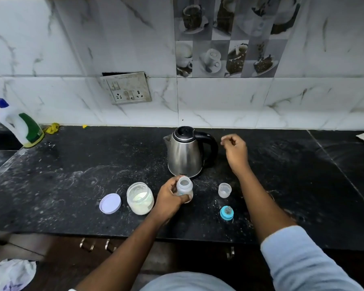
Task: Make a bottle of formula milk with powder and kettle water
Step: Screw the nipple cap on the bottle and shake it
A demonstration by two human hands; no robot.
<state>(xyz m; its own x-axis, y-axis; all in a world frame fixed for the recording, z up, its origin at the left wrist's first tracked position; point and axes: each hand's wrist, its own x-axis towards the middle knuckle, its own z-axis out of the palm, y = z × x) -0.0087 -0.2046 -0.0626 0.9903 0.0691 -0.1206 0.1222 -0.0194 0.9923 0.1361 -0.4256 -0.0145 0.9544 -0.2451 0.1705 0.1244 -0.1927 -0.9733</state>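
Clear bottle (pixel 184 185) gripped upright in left hand (pixel 170 196), right hand (pixel 235 149) beside steel kettle (pixel 186 153)

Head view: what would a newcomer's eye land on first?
The steel kettle at the middle of the black counter stands out first, with the right hand hovering just right of its handle, holding nothing. In front of it the left hand grips the open baby bottle, with the open powder jar on its left. The blue teat ring lies apart to the right.
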